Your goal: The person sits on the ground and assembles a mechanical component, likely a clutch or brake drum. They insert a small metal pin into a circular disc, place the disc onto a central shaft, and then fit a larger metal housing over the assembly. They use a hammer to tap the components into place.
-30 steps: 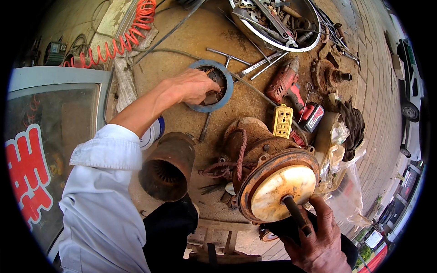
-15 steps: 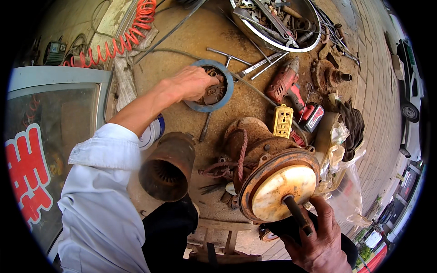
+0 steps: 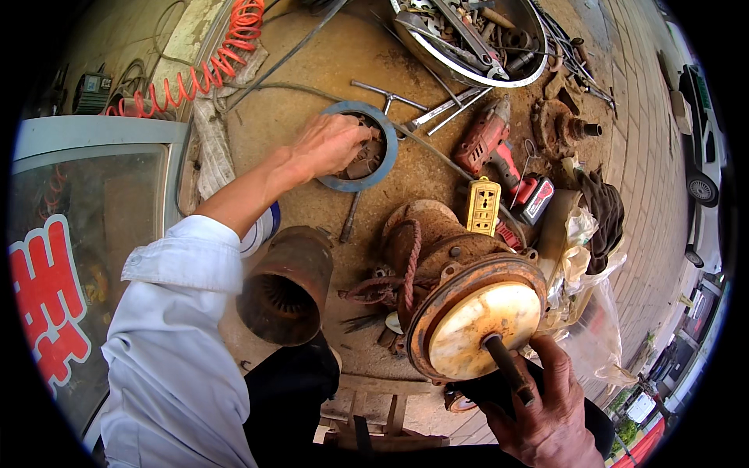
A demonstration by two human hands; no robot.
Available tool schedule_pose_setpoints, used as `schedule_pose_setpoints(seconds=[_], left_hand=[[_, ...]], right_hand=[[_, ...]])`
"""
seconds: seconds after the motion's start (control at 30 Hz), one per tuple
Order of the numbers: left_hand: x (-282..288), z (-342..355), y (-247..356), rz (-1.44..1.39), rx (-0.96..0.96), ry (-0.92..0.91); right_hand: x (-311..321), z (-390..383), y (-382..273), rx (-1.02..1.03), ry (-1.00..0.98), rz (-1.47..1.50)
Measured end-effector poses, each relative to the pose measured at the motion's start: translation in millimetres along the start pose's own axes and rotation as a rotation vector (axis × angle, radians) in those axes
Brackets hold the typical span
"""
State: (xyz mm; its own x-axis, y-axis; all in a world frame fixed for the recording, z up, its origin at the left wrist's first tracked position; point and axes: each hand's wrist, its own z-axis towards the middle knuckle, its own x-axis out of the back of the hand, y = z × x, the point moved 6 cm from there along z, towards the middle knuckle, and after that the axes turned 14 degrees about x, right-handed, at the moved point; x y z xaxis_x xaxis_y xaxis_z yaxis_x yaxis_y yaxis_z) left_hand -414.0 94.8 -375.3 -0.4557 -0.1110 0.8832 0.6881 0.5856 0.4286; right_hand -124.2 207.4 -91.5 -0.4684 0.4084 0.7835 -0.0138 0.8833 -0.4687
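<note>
My left hand reaches over a blue-rimmed round container holding small rusty metal parts. Its fingers are bent together among the parts, and whatever they pinch is hidden. At the lower right my right hand curls around the free end of a dark metal shaft, thumb on one side and fingers on the other. That shaft sticks out of a worn, pale disc on a rusty motor-like housing. A reddish rope is looped over the housing.
Left of the housing stands a rusty hollow cylinder. Beyond lie a red cordless power tool, a yellow power strip, a T-handle wrench and a metal basin of tools. A glass-panelled cabinet borders the left, near a coiled red hose.
My left hand has shifted slightly within the container, its wrist raised and fingers still among the parts. My right hand and the housing have stayed nearly in place.
</note>
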Motion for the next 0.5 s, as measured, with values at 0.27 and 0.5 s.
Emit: schedule_pose_setpoints(seconds=[0.27,0.5], left_hand=[[-20,6,8,0.079,-0.038,0.032],[-18,12,20,0.073,-0.049,0.099]], right_hand=[[3,2,-1,0.014,0.0,-0.004],[8,-6,-7,0.0,0.023,0.025]])
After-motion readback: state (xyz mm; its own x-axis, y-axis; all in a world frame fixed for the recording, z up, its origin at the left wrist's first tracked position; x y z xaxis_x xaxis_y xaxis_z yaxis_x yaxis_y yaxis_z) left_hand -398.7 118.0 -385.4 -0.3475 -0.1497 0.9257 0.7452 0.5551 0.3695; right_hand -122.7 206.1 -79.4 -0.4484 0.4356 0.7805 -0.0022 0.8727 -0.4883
